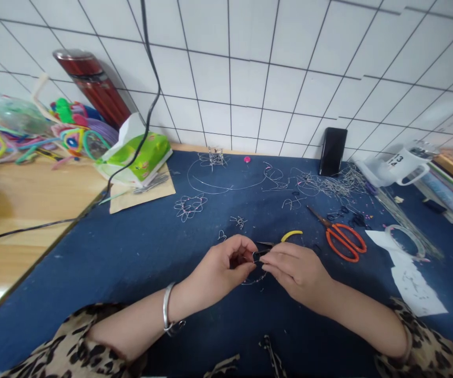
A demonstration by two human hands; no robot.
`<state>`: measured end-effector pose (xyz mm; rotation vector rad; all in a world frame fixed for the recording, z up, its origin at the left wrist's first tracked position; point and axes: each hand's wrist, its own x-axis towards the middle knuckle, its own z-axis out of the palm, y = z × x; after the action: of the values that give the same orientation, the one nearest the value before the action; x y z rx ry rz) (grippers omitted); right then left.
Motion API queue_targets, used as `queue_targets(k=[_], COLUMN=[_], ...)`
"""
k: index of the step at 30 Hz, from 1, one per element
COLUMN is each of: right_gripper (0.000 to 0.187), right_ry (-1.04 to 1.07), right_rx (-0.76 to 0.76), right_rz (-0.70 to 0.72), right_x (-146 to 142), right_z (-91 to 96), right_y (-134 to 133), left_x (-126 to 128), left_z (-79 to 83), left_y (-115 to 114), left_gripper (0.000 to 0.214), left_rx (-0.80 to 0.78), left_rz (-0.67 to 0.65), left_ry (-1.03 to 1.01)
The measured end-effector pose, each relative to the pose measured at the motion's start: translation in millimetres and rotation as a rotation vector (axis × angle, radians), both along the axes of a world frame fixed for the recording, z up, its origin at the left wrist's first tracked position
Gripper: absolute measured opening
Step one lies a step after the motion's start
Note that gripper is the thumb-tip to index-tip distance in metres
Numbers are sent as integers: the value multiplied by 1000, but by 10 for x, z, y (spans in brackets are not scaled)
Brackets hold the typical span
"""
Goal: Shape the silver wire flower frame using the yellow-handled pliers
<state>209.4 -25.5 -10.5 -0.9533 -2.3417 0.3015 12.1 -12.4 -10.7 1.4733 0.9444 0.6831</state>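
Observation:
My left hand (220, 266) is pinched at the centre of the mat, thumb and fingers closed on a thin wire (253, 282) that curves below the fingertips with what look like tiny beads on it. Facing it, my right hand (302, 269) pinches the same work, its fingertips almost touching the left ones. A small dark piece shows between the two hands, too hidden to name. Pliers with a yellow handle (291, 234) lie just beyond the right fingers, which partly cover them. Near the left hand are a bent wire bit (222, 235) and a small wire cluster (238, 222).
Orange-handled scissors (345, 241) lie to the right, near a white paper (418, 286). Further back are a beaded wire flower (190, 207), tangled wire (331, 184), a phone (332, 151) against the wall and a mug (403, 165). A black cable (150, 113) hangs at left over a tissue pack (142, 160).

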Motion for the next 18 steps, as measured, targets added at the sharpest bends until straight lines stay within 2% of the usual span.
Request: queue_targets(k=[8, 15, 18], right_gripper=[25, 30, 30], right_ry=[-257, -379, -396], right_rx=[342, 548, 591], right_rz=[-41, -64, -55], right_x=[25, -9, -14], right_z=[-11, 67, 68], right_y=[-65, -98, -102], left_x=[20, 27, 31], left_z=[46, -28, -44], left_y=[-11, -71, -76], left_gripper=[13, 15, 16], left_rx=[11, 67, 55], left_rz=[38, 95, 120], left_ry=[7, -8, -18])
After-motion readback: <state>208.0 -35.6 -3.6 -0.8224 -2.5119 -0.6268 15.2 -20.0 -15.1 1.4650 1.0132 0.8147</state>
